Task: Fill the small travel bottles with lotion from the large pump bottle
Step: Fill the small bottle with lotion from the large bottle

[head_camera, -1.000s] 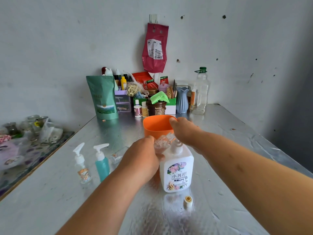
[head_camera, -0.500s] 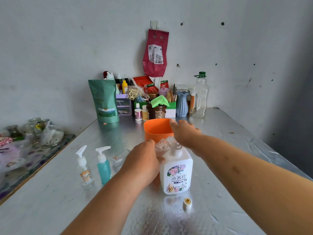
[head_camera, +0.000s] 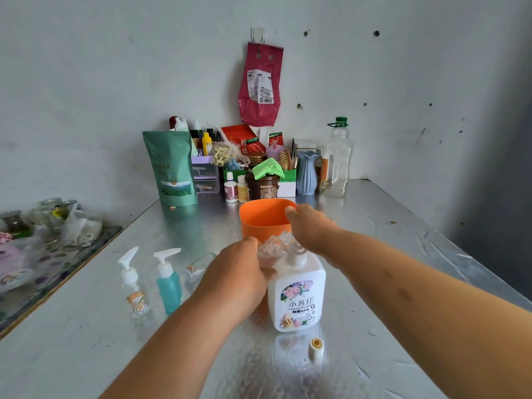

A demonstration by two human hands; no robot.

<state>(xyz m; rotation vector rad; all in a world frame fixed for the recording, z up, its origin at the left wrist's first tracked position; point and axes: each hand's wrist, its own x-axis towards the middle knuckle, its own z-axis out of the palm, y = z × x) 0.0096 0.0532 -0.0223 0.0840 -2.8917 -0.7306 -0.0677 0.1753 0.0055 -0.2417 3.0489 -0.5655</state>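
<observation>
The large white pump bottle with a flower label stands upright at the table's middle. My right hand lies palm down over its pump head, hiding it, with one fingertip by the rim of the orange cup. My left hand grips a small clear travel bottle held against the left of the pump's neck. To the left stand a clear pump travel bottle with a cartoon sticker and a teal-filled pump bottle. Another clear small bottle lies on its side behind them.
An orange cup stands just behind the white bottle. A small white cap stands on the foil-covered table in front. Pouches, jars, a blue vase and a clear jug crowd the back wall. A tray of glassware sits at the left.
Both hands stay at the pump bottle, barely moved. The view has shifted slightly.
</observation>
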